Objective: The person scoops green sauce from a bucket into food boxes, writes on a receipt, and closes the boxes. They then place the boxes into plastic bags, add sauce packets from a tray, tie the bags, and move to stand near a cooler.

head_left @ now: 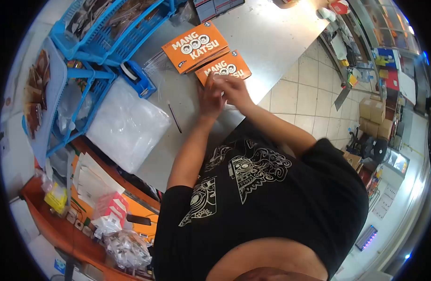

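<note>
My left hand (210, 100) and my right hand (235, 91) meet over the near edge of an orange printed box (241, 70), hiding part of its lettering. The fingers of both hands are bent and drawn together; anything between them is too small or hidden to name. Behind that box, slightly to the left, a second orange box (189, 40) with the same print lies on the metal table (267, 37). A thin dark pen-like stick (174, 118) rests left of my left forearm.
Clear plastic bags (126, 122) are stacked at the left, beside a blue tape dispenser (139, 79) and clear strips (154, 65). Blue plastic racks (91, 52) rise at the far left. A dark box (217, 7) stands at the back. Tiled floor (304, 89) lies to the right.
</note>
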`<state>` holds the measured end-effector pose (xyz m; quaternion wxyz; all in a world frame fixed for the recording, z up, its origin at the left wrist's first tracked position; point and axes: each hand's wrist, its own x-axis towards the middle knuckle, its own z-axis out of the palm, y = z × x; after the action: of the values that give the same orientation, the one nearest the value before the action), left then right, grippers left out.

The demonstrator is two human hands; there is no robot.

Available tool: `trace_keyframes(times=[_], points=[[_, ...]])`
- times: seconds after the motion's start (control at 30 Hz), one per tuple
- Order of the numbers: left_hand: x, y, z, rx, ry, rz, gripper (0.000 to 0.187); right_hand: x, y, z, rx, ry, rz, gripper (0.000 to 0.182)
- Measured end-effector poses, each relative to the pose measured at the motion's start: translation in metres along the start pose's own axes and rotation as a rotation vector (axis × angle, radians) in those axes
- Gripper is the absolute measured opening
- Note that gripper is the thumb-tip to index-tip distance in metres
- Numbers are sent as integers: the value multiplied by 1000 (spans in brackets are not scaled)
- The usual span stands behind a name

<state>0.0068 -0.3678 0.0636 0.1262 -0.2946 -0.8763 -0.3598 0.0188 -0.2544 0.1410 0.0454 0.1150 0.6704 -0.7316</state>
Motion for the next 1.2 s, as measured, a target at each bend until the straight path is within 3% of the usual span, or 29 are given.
trace_keyframes(times=[0.03, 0.07, 0.13, 0.2, 0.23, 0.3, 0.4, 0.43, 0.5, 0.6, 0.67, 0.73, 0.8, 0.83, 0.87, 0.9, 0.97, 1.0, 1.03, 1.1, 1.2], points=[[1, 1, 1, 9, 4, -17, 47, -12, -31, -17, -43, 138, 179, 47], [2, 4, 4, -10, 70, -33, 45, -19, -19, -45, -24, 88, 301, 65], [0, 8, 6, -32, 120, -40, 43, -19, 26, -47, -76, 158, 234, 68], [0, 3, 1, 117, -20, 44, 41, -18, 49, -49, -231, 207, 62, 75], [-1, 2, -2, 197, -96, 85, 41, -18, 53, -53, -215, 202, 63, 75], [8, 11, -13, 235, -149, 74, 49, -20, 44, -59, -597, 148, 81, 75], [28, 33, -14, 270, -229, -85, 56, -18, 33, -76, -782, -4, 157, 75], [31, 33, -9, 307, -234, -80, 59, -20, 44, -83, -766, -35, 143, 75], [34, 38, -11, 411, -221, -131, 62, -28, 70, -97, -628, 130, -73, 69], [13, 34, -52, 355, -230, -171, 67, -52, 63, -104, -527, 80, -106, 60], [-18, 21, -84, 274, 35, -282, 55, -60, 62, -100, -481, 6, -120, 61], [-69, -28, -123, 363, 277, -491, 46, -58, 53, -94, -542, -324, -28, 61], [-107, -68, -188, 638, 323, -623, 35, -49, 61, -82, -505, -467, -128, 58], [-121, -85, -217, 600, 269, -739, 27, -45, 64, -72, -456, -521, -183, 56], [-136, -107, -237, 544, 245, -729, 16, -40, 36, -55, -634, -538, -321, 57], [-138, -124, -250, 539, 256, -727, 16, -35, 17, -41, -643, -537, -330, 57], [-144, -152, -265, 418, -180, -756, 13, -30, -10, -12, -872, -670, -413, 54], [-125, -146, -269, 493, -272, -809, 27, -28, -19, 4, -876, -635, -366, 56], [-115, -145, -267, 466, -287, -791, 27, -19, -13, 13, -859, -621, -343, 52], [-113, -141, -257, 673, -236, -747, 35, -5, -13, 37, -893, -484, -543, 47], [-131, -155, -246, 525, -107, -738, 25, 2, -31, 65, -849, -332, -552, 45]])
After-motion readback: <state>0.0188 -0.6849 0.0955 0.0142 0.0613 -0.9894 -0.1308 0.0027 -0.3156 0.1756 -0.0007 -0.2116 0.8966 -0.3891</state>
